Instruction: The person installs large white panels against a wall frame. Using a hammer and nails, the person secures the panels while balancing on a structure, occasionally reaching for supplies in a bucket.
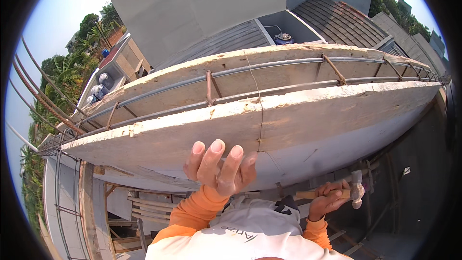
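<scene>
A long wooden formwork board (293, 108) runs across in front of me, with a second board (284, 55) parallel to it farther off. Between the two lie steel bars (288, 86) with rusty stirrups. A thin tie wire (261, 125) crosses the top edges and hangs down the near board's face. My left hand (222, 169) is raised with fingers up and apart in front of that face, holding nothing; whether it touches the board I cannot tell. Lower right, my right hand (328, 199) grips the wooden handle of a hammer (356, 190) below the board.
Rusty rebar (48, 94) sticks up at the far left above a rebar cage (60, 188). Timber framing (86, 207) and wooden slats (149, 209) stand below me. Beyond the boards are a tiled roof (337, 19), a grey wall (202, 5) and white sacks (102, 84).
</scene>
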Demonstrator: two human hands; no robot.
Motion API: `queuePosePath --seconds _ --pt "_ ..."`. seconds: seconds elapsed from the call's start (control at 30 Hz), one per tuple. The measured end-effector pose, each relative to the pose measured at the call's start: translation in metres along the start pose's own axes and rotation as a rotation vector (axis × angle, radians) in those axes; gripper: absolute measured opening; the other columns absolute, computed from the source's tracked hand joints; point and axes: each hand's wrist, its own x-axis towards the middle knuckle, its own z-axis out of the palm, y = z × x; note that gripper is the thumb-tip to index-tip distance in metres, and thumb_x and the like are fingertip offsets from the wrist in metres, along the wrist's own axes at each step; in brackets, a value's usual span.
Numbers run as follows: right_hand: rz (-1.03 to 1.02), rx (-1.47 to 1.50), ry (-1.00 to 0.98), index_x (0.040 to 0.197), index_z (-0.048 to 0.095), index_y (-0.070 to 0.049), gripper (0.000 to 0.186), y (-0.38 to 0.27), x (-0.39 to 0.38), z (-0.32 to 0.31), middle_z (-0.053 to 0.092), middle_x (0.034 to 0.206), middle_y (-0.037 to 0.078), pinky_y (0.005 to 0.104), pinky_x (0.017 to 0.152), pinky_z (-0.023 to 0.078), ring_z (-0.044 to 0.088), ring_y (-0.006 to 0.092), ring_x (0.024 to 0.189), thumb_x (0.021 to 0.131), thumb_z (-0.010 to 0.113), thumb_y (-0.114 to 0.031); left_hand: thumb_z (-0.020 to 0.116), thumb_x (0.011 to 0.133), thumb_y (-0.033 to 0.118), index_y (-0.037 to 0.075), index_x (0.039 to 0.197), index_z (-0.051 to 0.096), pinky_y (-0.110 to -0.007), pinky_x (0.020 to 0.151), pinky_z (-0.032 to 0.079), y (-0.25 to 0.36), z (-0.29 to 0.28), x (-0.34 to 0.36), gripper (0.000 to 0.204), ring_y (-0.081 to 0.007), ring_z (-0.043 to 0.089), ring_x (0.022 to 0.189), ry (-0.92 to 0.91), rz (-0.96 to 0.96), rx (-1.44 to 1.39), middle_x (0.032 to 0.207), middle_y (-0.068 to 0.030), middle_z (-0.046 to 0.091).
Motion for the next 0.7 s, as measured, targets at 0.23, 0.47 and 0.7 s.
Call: queuePosePath --seconds 0.23,0.47,0.7 --pt "0.168 -0.076 0.016 0.126 0.045 -0.006 0.031 0.044 0.087 -0.070 0.036 0.062 -0.003 0.0211 0.040 0.028 0.031 0.0040 0.044 0.108 0.046 -0.031 0.042 0.110 0.024 0.004 0.103 0.071 -0.043 0.099 0.043 0.032 0.030 0.084 0.036 -0.0248 0.065 0.095 -0.167 0.070 0.275 0.101 -0.0062 0.074" --pt "0.441 -0.212 0.195 0.109 0.053 -0.009 0.024 0.074 0.206 -0.158 0.036 0.058 -0.006 0.0220 0.038 0.026 0.033 0.0030 0.041 0.105 0.056 -0.032 0.030 0.111 0.025 -0.004 0.099 0.073 -0.040 0.088 0.050 0.072 0.058 0.097 0.053 -0.0279 0.068 0.088 -0.280 0.045 0.359 0.094 -0.0125 0.074" --pt "0.653 -0.060 0.327 0.101 0.049 -0.011 0.027 0.067 0.285 -0.180 0.032 0.058 -0.006 0.0222 0.036 0.025 0.031 0.0038 0.041 0.105 0.057 -0.037 0.064 0.098 0.028 0.000 0.114 0.053 -0.055 0.085 0.055 0.059 0.061 0.071 0.034 -0.0433 0.066 0.086 -0.121 0.383 0.924 0.102 -0.0190 0.066"
